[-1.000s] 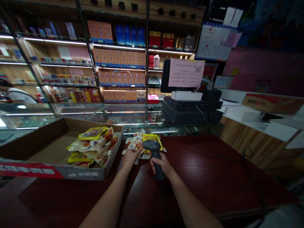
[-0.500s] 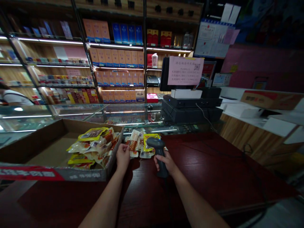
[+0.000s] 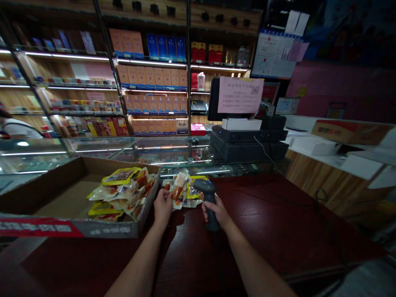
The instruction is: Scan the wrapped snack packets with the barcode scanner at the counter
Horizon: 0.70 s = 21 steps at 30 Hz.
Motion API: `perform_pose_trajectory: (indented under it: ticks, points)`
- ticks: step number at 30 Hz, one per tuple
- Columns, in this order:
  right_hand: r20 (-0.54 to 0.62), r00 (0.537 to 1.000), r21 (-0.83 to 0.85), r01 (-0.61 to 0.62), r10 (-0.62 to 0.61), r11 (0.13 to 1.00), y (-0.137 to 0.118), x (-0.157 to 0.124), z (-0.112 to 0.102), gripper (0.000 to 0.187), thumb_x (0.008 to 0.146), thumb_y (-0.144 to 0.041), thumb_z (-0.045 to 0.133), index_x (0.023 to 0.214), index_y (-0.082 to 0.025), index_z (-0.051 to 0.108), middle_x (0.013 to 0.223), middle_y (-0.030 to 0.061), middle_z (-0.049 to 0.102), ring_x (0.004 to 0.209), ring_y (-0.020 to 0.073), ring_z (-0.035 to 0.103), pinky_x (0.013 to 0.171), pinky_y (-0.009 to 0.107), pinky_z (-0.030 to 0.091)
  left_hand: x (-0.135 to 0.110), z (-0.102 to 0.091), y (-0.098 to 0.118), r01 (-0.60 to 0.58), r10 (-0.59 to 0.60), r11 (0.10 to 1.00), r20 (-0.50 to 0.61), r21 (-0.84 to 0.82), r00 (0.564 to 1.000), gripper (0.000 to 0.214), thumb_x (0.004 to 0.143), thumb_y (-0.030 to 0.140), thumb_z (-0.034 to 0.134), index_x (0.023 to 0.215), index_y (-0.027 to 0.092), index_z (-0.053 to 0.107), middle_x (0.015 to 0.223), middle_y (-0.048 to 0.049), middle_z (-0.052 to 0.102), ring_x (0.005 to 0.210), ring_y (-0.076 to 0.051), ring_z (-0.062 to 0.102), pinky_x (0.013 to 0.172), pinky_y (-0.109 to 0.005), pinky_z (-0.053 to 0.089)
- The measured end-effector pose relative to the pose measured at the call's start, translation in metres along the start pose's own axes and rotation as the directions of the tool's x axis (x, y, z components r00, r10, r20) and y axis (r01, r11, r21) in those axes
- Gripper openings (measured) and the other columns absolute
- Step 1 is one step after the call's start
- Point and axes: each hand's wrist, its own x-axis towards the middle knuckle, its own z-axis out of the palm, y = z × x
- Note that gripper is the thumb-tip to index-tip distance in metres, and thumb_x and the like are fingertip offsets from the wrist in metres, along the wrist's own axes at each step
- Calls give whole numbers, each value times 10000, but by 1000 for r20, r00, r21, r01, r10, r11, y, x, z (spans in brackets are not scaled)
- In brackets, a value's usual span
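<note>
My right hand [image 3: 218, 211] is closed round the grip of a dark barcode scanner [image 3: 206, 192], held upright above the dark red counter [image 3: 278, 231]. My left hand [image 3: 163, 204] pinches a clear sausage snack packet [image 3: 178, 189] and lifts it off a small pile of yellow-topped packets [image 3: 194, 194] just left of the scanner head. To the left lies a shallow cardboard box [image 3: 55, 194] holding several more such packets [image 3: 123, 193].
A black till with a screen and a pink notice [image 3: 244, 123] stands behind the counter. Glass display cases [image 3: 102, 148] and lit shelves of boxed goods [image 3: 154, 78] fill the back. Another person [image 3: 15, 128] is at the far left. A cable [image 3: 328, 218] runs across the counter's right side.
My left hand slid left to the box edge, then took hold of a sausage packet and raised it. The scanner shifted slightly right.
</note>
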Motion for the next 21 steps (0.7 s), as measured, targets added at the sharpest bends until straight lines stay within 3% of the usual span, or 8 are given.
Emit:
perform_pose_trajectory:
  ticks: [10, 13, 16, 21]
  points:
    - [-5, 1000, 9, -3, 3, 1000, 3, 0, -1, 367, 675, -382, 693, 914, -151, 538, 551, -38, 588, 367, 92, 511, 334, 202, 442, -1, 2, -1, -2, 2, 1000, 9, -12, 1000, 97, 727, 296, 501, 683, 210, 488, 605, 9, 586, 611, -160, 597, 593, -252, 453]
    - [-1, 1000, 4, 7, -7, 1000, 5, 0, -1, 339, 679, -388, 695, 865, -158, 531, 554, -32, 592, 366, 94, 511, 334, 207, 447, -1, -1, 9, -20, 20, 998, -2, -60, 1000, 91, 736, 288, 498, 770, 205, 510, 676, -11, 624, 659, -168, 619, 626, -260, 466]
    - [1, 1000, 11, -5, 5, 1000, 5, 0, 3, 331, 678, -402, 696, 835, -159, 534, 552, -28, 591, 363, 93, 507, 333, 209, 446, 7, -17, 31, -63, 61, 997, -41, -40, 997, 169, 777, 293, 470, 902, 199, 537, 742, -27, 661, 702, -176, 634, 666, -271, 469]
    - [119, 993, 21, -14, 11, 1000, -10, 5, 27, 288, 681, -396, 691, 763, -156, 556, 562, -19, 592, 379, 92, 512, 346, 209, 450, 39, -74, 69, -115, 158, 922, -87, 369, 984, 259, 790, 223, 426, 894, 210, 663, 797, -38, 698, 749, -194, 626, 690, -273, 443]
